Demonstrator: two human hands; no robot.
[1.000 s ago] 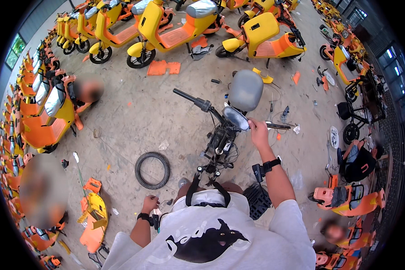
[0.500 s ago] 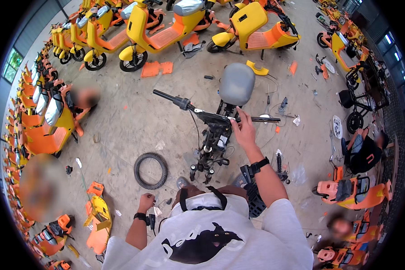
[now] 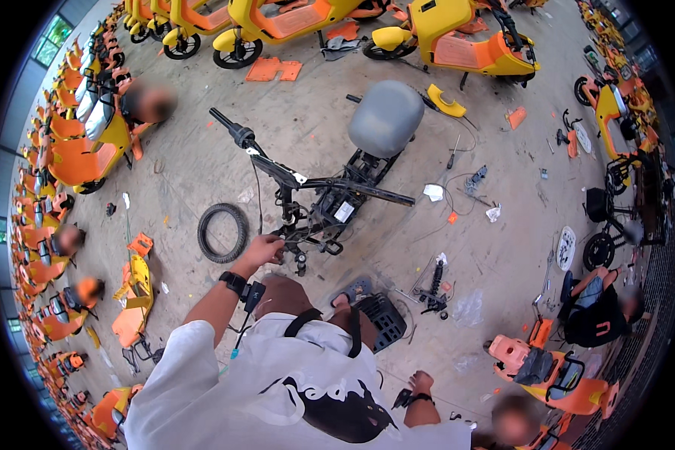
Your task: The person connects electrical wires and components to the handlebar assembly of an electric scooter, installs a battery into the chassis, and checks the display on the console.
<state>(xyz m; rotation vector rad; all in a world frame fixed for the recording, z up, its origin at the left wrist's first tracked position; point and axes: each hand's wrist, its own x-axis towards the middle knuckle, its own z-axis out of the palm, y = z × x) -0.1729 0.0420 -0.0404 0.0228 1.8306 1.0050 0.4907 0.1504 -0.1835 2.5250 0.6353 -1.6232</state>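
The fingers (image 3: 277, 244) of the left hand (image 3: 259, 253) are bent inward at the front end of a black scooter frame (image 3: 326, 207); whether they grip it or only rest against it cannot be told. Clock directions are reckoned from this hand, with twelve o'clock toward the top of the view. The right hand (image 3: 421, 383), at four o'clock, hangs well apart from the frame, its fingers loosely extended and holding nothing visible.

The frame stands stripped of its panels on the concrete floor (image 3: 180, 161), its main body at two o'clock. Its handlebar (image 3: 386, 196) runs obliquely across it, and a grey seat (image 3: 386, 120) tops its far end at one o'clock. A loose tyre (image 3: 204, 234) lies near the hand at ten o'clock; a black slatted part (image 3: 383, 322) lies at four o'clock, beside the person's foot.

Farther out, a shock absorber (image 3: 435, 285) lies between three and four o'clock, a screwdriver (image 3: 453, 154) and a yellow curved piece (image 3: 448, 103) at two, and a flat orange panel (image 3: 272, 70) at twelve. A yellow-and-orange body panel (image 3: 136, 292) occupies eight o'clock. Yellow scooters (image 3: 277, 30) line the far side around twelve o'clock; a seated person in a black top (image 3: 596, 321) appears at three.
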